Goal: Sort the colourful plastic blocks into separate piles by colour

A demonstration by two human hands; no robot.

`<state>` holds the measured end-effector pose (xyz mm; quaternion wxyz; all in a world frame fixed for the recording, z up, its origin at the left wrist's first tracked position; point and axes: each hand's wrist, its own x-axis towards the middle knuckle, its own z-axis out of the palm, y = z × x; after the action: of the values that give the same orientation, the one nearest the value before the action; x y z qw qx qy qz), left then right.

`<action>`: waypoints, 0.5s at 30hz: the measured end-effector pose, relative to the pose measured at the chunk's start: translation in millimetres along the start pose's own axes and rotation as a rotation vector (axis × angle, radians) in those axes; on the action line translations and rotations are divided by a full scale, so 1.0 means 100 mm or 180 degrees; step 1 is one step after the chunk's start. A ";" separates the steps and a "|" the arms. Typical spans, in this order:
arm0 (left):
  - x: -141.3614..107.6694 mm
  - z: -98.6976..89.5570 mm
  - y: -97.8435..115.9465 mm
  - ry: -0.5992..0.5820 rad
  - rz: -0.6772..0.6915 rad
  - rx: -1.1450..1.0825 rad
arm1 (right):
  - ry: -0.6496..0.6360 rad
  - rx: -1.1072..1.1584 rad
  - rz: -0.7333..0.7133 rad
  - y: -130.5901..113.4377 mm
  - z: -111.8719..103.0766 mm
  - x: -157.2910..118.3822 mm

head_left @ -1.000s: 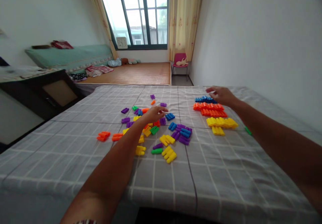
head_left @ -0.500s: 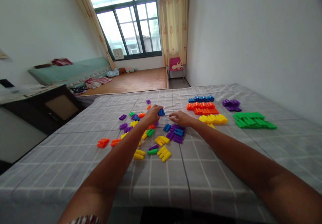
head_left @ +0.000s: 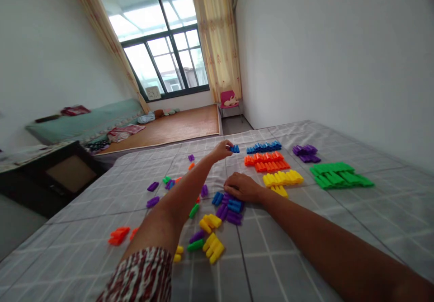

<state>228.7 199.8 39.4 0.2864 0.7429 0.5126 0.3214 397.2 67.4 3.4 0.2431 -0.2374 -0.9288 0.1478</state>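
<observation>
My left hand [head_left: 222, 149] is stretched out over the far part of the bed-like surface, its fingers pinched on a small group of blue plastic blocks [head_left: 235, 148]. Just to the right of those lies a row of blue blocks [head_left: 264, 147]. My right hand [head_left: 241, 186] rests nearer, fingers loosely bent and pointing left, apparently holding nothing; its underside is hidden. Under and in front of it sits a pile of purple blocks [head_left: 233, 217] with blue blocks [head_left: 234, 205] on top. Yellow blocks [head_left: 213, 247] and a green block [head_left: 195, 245] lie closer to me.
On the right are sorted groups: orange blocks [head_left: 267, 161], yellow blocks [head_left: 283, 178], purple blocks [head_left: 305, 153] and green blocks [head_left: 339, 175]. Loose orange blocks [head_left: 118, 235] and purple blocks [head_left: 153, 202] lie left on the checked grey cloth [head_left: 77, 220]. A white wall [head_left: 325, 58] borders the right.
My left hand has carried the blue blocks right and away, up to the blue row. My right hand has shifted slightly over the purple pile. The camera view has tilted up and turned.
</observation>
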 end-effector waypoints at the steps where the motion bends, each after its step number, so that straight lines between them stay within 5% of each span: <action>1: 0.08 0.08 -0.04 -0.0025 0.0088 -0.0084 | 0.0036 0.0006 -0.0047 -0.02 0.00 0.00; 9: 0.56 0.45 -0.19 -0.0067 0.0572 0.0350 | 0.0176 0.0104 0.0027 -0.08 0.06 0.01; 15: 0.67 0.60 -0.20 -0.0376 0.0783 0.0422 | 0.0174 0.0214 0.0117 -0.04 0.07 0.02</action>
<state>281.4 263.2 -0.9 0.2248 0.8350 0.4201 0.2753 389.9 63.8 0.2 0.2734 -0.2501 -0.9118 0.1768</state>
